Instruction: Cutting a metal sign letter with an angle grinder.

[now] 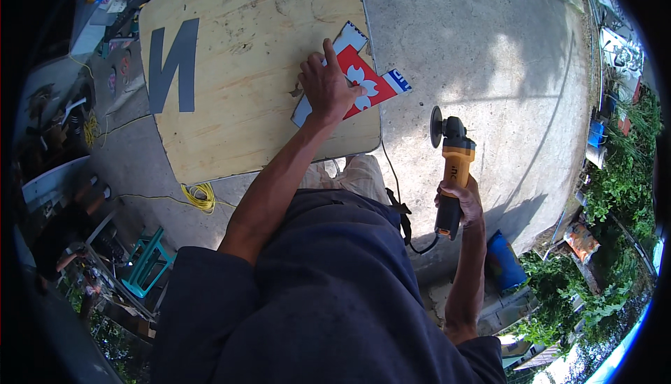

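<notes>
On the plywood tabletop (244, 69), a cut letter-shaped panel (381, 90) in red, white and blue with a white flower print juts past the right edge. My left hand (327, 87) grips and presses this panel, the thumb over the flower and one finger stretched toward the far side. Part of the panel is hidden beneath that hand. Off the table to the right, my right hand (463, 199) is wrapped around the rear body of a yellow and black angle grinder (458, 164). The grinder's round disc (437, 127) faces left, apart from the panel. Blur does not show whether it spins.
A grey N-shaped cutout (173, 69) lies on the table's left side. The grinder's black cord (391, 167) runs close to my body. Coiled yellow cable (200, 199) and a green plastic stool (148, 262) are at the left. Another person (63, 237) is at far left.
</notes>
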A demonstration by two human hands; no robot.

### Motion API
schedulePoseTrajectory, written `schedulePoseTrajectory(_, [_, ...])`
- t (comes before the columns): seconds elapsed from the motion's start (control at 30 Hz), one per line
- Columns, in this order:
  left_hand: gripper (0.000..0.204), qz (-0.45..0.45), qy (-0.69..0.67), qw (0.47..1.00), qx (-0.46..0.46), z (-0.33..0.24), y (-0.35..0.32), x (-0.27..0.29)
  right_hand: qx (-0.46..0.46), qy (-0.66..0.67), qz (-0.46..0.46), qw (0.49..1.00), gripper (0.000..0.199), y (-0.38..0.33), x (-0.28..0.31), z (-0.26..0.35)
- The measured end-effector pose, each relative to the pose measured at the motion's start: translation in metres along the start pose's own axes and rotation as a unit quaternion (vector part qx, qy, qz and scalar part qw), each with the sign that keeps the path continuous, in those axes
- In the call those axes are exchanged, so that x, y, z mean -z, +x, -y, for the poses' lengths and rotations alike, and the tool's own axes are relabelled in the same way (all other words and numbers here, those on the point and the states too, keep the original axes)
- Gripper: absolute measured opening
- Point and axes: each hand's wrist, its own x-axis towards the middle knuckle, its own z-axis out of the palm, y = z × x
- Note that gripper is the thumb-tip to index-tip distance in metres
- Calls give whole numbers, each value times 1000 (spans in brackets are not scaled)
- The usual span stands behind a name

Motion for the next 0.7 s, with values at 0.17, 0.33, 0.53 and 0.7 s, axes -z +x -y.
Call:
schedulePoseTrajectory(0.17, [85, -101, -49, 992, 61, 22, 19, -17, -8, 8, 2, 1000, 50, -1, 3, -8])
schedulePoseTrajectory(0.33, [17, -93, -154, 984, 12, 32, 32, -13, -13, 15, 6, 1000, 51, -2, 7, -15])
schedulePoseTrajectory(0.53, [17, -12, -252, 966, -56, 32, 76, -11, 3, -14, 21, 1000, 45, -3, 1, 0])
schedulePoseTrajectory(0.7, [40, -124, -65, 958, -250, 18, 67, -3, -4, -14, 31, 999, 45, 3, -4, 15])
